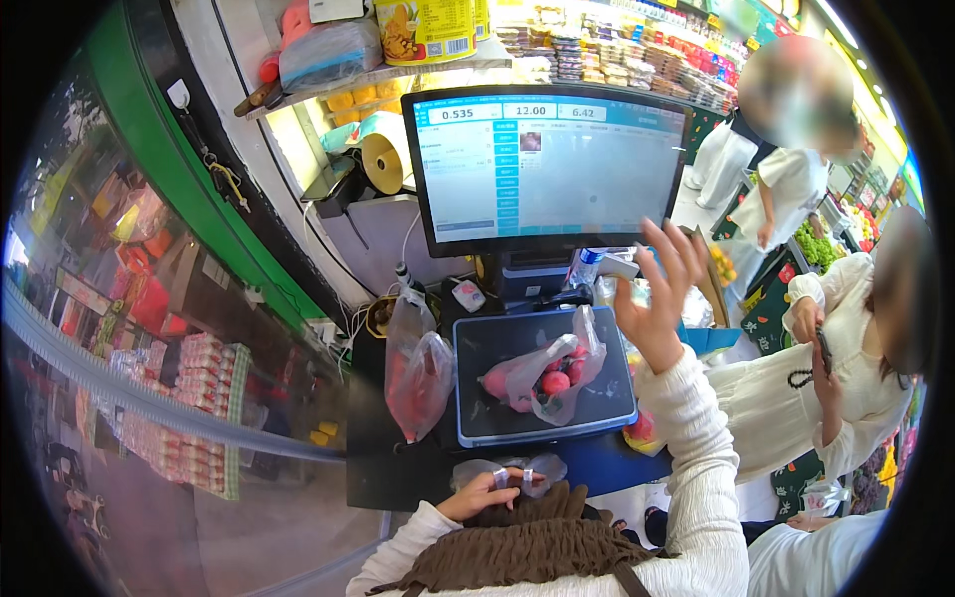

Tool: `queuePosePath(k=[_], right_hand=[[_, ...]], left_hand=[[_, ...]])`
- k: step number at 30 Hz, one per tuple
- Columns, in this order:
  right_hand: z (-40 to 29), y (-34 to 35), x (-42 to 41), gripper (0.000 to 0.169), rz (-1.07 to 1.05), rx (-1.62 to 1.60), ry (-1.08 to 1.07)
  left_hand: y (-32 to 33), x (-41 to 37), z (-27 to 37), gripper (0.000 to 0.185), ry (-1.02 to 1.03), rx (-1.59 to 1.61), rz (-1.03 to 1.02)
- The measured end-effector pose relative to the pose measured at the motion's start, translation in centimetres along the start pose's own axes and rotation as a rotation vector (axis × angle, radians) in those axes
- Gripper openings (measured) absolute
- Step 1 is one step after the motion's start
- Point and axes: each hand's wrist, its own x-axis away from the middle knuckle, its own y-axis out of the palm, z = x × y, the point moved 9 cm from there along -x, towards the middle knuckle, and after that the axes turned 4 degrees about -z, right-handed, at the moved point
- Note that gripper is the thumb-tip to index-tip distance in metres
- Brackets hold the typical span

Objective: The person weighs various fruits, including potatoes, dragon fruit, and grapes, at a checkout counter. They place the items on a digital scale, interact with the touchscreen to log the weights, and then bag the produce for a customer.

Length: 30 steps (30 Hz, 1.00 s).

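Note:
My right hand point(661, 298) is raised with its fingers spread in front of the lower right corner of a touchscreen monitor point(582, 179), holding nothing. On the black weighing plate point(485, 418) below the monitor lies a clear plastic bag of round red fruit point(556, 382). My left hand point(489, 494) is low at the counter's near edge, with the looped handles of a clear plastic bag point(550, 469) around its fingers; what that bag holds is hidden by my arm and brown apron. Left of the plate, another tied clear bag point(418, 388) holds reddish contents.
A person in a white dress point(761, 407) stands close on the right with a phone. Another person in white point(783, 186) is farther back by fruit stands. A shelf point(418, 74) with tubs is upper left, and a plastic curtain point(283, 440) hangs at left.

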Motion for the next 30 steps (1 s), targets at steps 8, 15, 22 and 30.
queuePosePath(k=[8, 15, 22, 30], right_hand=[[-1.5, -2.7, 6.0, 0.082, -0.332, -0.184, 0.289], [-2.6, 4.7, 7.0, 0.058, -0.395, -0.569, 0.698], [-3.9, 5.7, 8.0, 0.041, -0.5, -0.798, 0.887], [-7.4, 8.0, 8.5, 0.022, -0.645, -0.884, 0.88]], left_hand=[[-1.9, 1.7, 0.9, 0.057, 0.07, 0.015, 0.146], [-3.5, 4.2, 1.1, 0.049, 0.11, 0.055, 0.328], [-4.3, 7.8, 2.1, 0.053, 0.113, 0.187, 0.518], [-3.9, 9.7, 1.3, 0.052, 0.042, 0.284, 0.517]])
